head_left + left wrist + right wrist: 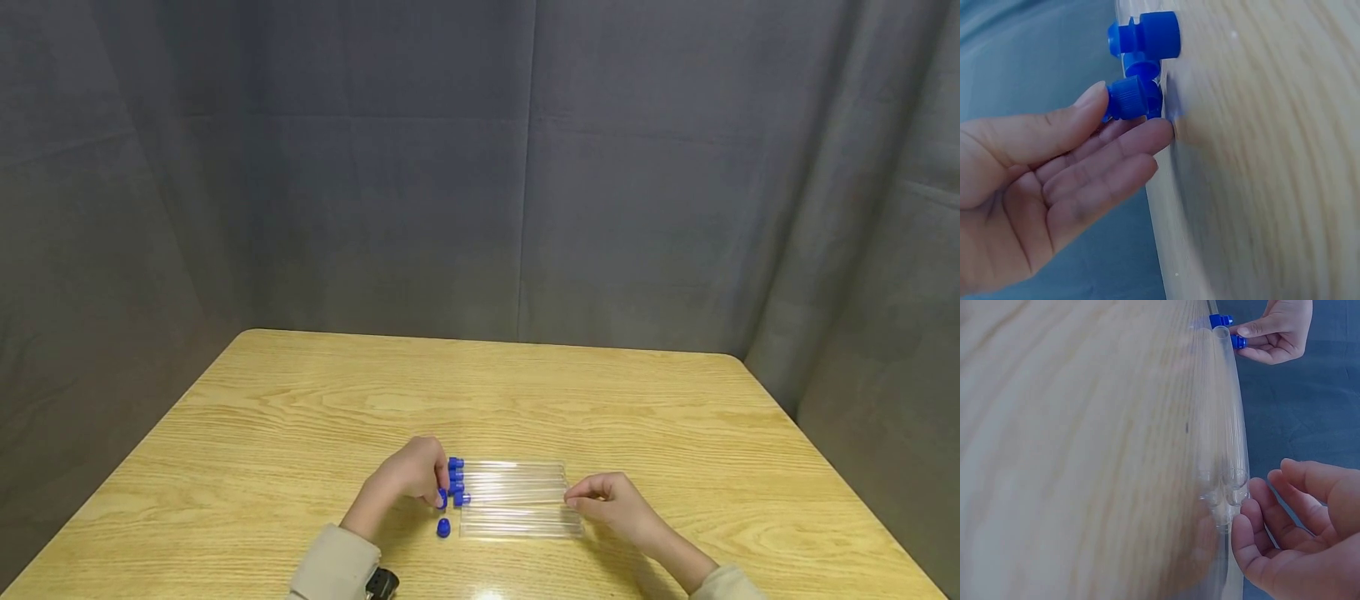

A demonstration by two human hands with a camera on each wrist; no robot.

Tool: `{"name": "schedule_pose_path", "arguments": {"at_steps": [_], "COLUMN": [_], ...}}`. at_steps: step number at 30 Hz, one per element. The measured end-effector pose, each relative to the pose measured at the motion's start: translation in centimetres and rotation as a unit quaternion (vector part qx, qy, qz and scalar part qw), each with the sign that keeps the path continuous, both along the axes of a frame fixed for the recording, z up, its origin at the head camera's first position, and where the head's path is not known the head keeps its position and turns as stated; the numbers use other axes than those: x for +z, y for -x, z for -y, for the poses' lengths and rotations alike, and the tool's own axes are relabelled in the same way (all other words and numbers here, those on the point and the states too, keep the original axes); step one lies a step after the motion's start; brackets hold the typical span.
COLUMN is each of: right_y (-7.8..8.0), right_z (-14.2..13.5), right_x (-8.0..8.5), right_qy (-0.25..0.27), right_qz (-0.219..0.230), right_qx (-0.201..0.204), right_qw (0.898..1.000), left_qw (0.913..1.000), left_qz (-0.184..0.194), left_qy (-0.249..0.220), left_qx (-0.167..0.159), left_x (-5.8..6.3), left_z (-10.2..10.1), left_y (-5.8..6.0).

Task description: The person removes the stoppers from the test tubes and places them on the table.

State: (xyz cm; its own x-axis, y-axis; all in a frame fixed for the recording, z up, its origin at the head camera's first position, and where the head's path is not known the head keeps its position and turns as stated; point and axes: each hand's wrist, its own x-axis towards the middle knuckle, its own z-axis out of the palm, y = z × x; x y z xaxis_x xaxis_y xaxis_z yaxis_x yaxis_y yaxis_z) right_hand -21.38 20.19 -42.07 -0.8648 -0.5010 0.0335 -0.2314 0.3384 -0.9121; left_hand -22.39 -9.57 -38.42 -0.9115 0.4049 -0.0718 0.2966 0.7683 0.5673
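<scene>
My left hand (411, 472) pinches a blue ribbed stopper (1127, 98) between thumb and fingers, at the capped side of a row of clear test tubes (517, 523). The tubes lie side by side on the table. Several tubes at the back carry blue stoppers (456, 476) in their left ends. One loose blue stopper (443, 528) stands on the table below my left hand. At the rounded ends on the right, my right hand (617, 505) has its fingers curled, with the tips at a tube's end (1237, 495). The exact contact there is partly hidden.
The wooden table (337, 392) reaches beyond the tubes on every side. Grey curtains (390, 208) hang behind it and along both sides. A black wrist device (382, 583) sits at my left sleeve (335, 565).
</scene>
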Motion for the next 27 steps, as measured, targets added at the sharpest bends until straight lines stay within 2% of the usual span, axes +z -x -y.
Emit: {"name": "schedule_pose_path", "arguments": {"at_steps": [6, 14, 27], "right_y": [0.02, -0.02, 0.05], "right_z": [0.02, -0.03, -0.17], "right_x": [0.03, 0.03, -0.11], "right_qy": [-0.007, 0.006, 0.011], "right_qz": [0.011, 0.012, 0.007], "right_qx": [-0.012, 0.001, 0.011], "right_qw": [1.0, 1.0, 1.0], "left_qw": [0.9998, 0.9998, 0.9994], "left_qz": [0.017, 0.004, 0.007], "left_qy": [0.009, 0.017, 0.027], "left_qx": [-0.001, -0.013, -0.021], "left_x": [-0.07, -0.27, -0.31], "left_z": [-0.13, -0.3, -0.38], "left_y": [-0.38, -0.31, -0.39]}}
